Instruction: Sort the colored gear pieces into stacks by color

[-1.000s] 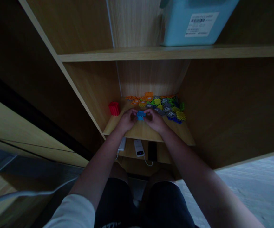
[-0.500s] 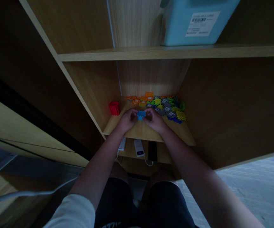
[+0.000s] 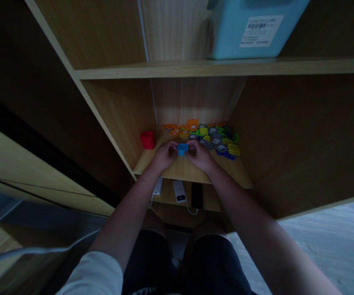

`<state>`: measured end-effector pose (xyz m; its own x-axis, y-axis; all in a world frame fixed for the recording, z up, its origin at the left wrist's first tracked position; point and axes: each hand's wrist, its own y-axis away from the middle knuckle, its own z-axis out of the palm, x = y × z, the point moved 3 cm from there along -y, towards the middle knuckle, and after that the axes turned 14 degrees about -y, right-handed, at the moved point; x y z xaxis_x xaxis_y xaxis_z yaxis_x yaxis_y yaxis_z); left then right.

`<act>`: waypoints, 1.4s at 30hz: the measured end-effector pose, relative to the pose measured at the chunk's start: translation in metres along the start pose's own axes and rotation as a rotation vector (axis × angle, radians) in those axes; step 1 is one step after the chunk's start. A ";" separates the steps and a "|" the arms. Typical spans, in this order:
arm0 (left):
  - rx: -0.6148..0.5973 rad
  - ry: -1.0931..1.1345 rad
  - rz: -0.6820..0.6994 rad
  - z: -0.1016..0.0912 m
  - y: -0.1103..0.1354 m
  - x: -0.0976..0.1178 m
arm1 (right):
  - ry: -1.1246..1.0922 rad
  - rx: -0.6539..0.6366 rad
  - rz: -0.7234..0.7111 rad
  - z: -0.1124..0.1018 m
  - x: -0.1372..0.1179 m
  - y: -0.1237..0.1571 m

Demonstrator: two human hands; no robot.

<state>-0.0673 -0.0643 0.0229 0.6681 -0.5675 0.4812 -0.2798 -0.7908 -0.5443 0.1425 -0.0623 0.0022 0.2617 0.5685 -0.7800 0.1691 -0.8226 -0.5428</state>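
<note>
Between my two hands is a small stack of light blue toothed plastic pieces (image 3: 182,149), just above or on the wooden shelf (image 3: 192,171); which of the two I cannot tell. My left hand (image 3: 165,155) pinches its left side. On its right side, the fingers of my right hand (image 3: 200,155) are closed the same way. To the left stands a red stack of similar pieces (image 3: 148,140), apart from my hand. Behind my hands and to the right lies a loose spread of toothed pieces in orange, green, yellow, grey and dark blue (image 3: 216,140).
Overhead, an upper shelf (image 3: 177,70) carries a light blue bin (image 3: 244,41) with a label. On a lower level lie a white power bank (image 3: 179,191) with a cable, another white device (image 3: 157,187) and a dark flat object (image 3: 197,196). Wooden side panels flank the compartment.
</note>
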 end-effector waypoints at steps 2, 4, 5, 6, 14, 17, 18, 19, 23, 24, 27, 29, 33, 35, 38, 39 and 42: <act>-0.002 0.002 0.000 0.000 0.000 0.000 | 0.003 0.004 -0.007 0.000 0.001 0.000; -0.005 0.005 0.005 0.000 0.000 0.000 | 0.006 0.003 -0.010 0.001 0.002 0.000; -0.005 0.005 0.008 0.001 -0.001 -0.001 | 0.009 0.000 -0.011 0.001 0.003 -0.001; -0.005 0.004 0.009 0.002 -0.001 -0.002 | 0.014 -0.006 -0.013 0.001 0.004 -0.001; -0.030 -0.027 -0.004 0.011 -0.001 -0.015 | 0.101 -0.036 -0.026 0.005 0.014 -0.001; -0.065 -0.028 -0.006 0.013 -0.001 -0.018 | 0.125 -0.046 -0.023 0.005 0.016 -0.001; -0.073 -0.025 -0.007 0.013 -0.001 -0.018 | 0.134 -0.051 -0.020 0.005 0.016 -0.001; -0.079 -0.022 -0.008 0.013 -0.001 -0.018 | 0.143 -0.056 -0.018 0.005 0.016 -0.001; -0.101 0.000 -0.006 0.013 -0.002 -0.017 | 0.171 -0.071 -0.018 0.004 0.016 -0.001; -0.102 0.001 -0.009 0.013 -0.002 -0.016 | 0.174 -0.074 -0.021 0.005 0.016 -0.001; -0.093 -0.004 -0.022 0.012 -0.002 -0.015 | 0.180 -0.073 -0.030 0.005 0.016 -0.001; -0.088 -0.003 -0.032 0.012 -0.002 -0.014 | 0.185 -0.069 -0.032 0.005 0.015 -0.001; -0.077 0.009 -0.042 0.012 -0.001 -0.014 | 0.180 -0.071 -0.031 0.005 0.013 -0.001; -0.076 0.016 -0.037 0.012 -0.001 -0.015 | 0.179 -0.073 -0.029 0.004 0.012 -0.001; -0.081 0.029 -0.033 0.013 -0.001 -0.016 | 0.184 -0.070 -0.028 0.004 0.012 -0.001; -0.082 0.033 -0.031 0.013 -0.001 -0.016 | 0.186 -0.069 -0.029 0.004 0.012 -0.001; -0.077 0.030 -0.022 0.011 -0.001 -0.014 | 0.188 -0.063 -0.031 0.005 0.012 -0.001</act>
<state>-0.0687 -0.0528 0.0087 0.6542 -0.5557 0.5131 -0.3185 -0.8177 -0.4795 0.1410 -0.0544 -0.0085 0.4272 0.5865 -0.6882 0.2370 -0.8071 -0.5408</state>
